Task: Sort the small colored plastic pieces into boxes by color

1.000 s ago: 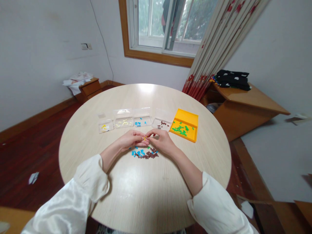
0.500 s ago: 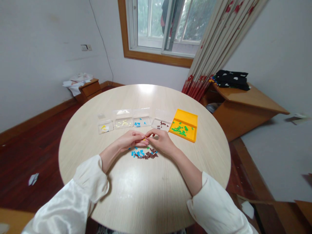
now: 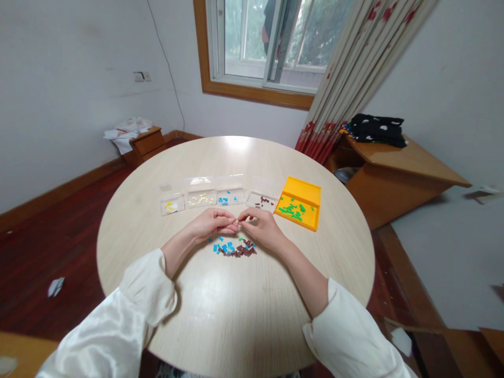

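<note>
My left hand (image 3: pixel 214 222) and my right hand (image 3: pixel 258 227) meet fingertip to fingertip above the middle of the table. Pinched in my left fingers is a tiny yellow piece (image 3: pixel 235 220), mostly covered. The thumb and forefinger of my right hand are also closed at that spot; anything in them is too small to make out. Just below the hands lies a loose pile of blue toy bricks (image 3: pixel 223 248) and brown toy bricks (image 3: pixel 240 251), with a green brick (image 3: pixel 241 239) among them.
Behind the hands stand open clear boxes with yellow bricks (image 3: pixel 169 205), cream bricks (image 3: pixel 201 199), blue bricks (image 3: pixel 225 200) and brown bricks (image 3: pixel 265 201). An open orange case (image 3: pixel 315 223) holding green bricks (image 3: pixel 293 210) is at their right. All rest on a round wooden table (image 3: pixel 220 315).
My right fingertips have closed in on my left ones, and the yellow piece shows less than before. The view has shifted slightly.
</note>
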`<state>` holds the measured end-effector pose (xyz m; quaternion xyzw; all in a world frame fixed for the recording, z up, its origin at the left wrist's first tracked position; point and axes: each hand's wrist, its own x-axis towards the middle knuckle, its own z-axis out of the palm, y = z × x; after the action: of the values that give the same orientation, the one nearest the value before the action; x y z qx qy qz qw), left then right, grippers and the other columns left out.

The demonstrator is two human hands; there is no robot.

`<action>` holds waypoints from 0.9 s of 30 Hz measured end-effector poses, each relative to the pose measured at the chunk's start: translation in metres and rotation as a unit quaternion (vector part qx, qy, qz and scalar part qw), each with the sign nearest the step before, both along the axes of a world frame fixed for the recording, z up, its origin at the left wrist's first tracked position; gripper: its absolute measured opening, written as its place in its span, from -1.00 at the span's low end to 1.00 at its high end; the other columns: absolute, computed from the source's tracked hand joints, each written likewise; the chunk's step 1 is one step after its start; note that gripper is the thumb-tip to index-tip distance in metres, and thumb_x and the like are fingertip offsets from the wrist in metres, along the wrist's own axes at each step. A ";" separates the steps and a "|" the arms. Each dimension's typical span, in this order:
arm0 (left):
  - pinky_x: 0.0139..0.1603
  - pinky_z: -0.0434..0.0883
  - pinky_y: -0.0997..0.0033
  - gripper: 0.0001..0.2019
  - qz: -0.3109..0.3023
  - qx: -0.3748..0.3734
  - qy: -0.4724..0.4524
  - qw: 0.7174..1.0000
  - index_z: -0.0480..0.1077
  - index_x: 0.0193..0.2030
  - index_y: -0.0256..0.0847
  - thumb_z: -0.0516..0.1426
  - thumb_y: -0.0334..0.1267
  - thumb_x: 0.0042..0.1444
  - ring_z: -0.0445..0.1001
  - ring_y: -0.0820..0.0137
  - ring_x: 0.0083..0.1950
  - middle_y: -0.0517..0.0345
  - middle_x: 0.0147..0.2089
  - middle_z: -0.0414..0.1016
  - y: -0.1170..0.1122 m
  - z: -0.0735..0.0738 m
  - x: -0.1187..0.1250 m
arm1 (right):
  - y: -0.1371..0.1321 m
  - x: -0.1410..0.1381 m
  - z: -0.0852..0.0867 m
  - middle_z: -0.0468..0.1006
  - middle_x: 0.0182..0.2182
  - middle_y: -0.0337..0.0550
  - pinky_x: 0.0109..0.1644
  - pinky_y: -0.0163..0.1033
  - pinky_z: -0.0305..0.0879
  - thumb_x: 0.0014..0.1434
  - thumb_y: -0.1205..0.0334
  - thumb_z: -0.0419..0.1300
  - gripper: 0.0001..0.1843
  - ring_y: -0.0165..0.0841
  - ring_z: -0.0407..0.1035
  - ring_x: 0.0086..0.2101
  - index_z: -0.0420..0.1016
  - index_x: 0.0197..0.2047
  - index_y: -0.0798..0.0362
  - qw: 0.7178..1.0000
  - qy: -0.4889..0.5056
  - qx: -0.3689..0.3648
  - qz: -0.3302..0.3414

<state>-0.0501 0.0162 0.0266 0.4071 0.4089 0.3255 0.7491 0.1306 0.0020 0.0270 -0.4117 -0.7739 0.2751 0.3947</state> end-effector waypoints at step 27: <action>-0.67 0.02 0.56 -0.76 0.306 0.167 0.430 0.833 0.25 -0.73 -0.26 0.14 -0.34 -0.13 0.07 0.56 -0.72 0.27 -0.81 0.13 0.028 0.017 -0.115 | 0.002 0.002 -0.006 0.53 -0.43 -0.20 -0.24 -0.30 0.27 0.03 0.39 0.15 -0.92 -0.42 0.37 -0.38 0.48 -0.42 0.09 1.000 0.007 -0.006 0.010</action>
<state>-0.1653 0.0443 0.0431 0.4792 0.7325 0.3938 0.2806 0.1329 0.0043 0.0205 -0.4045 -0.7736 0.2865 0.3948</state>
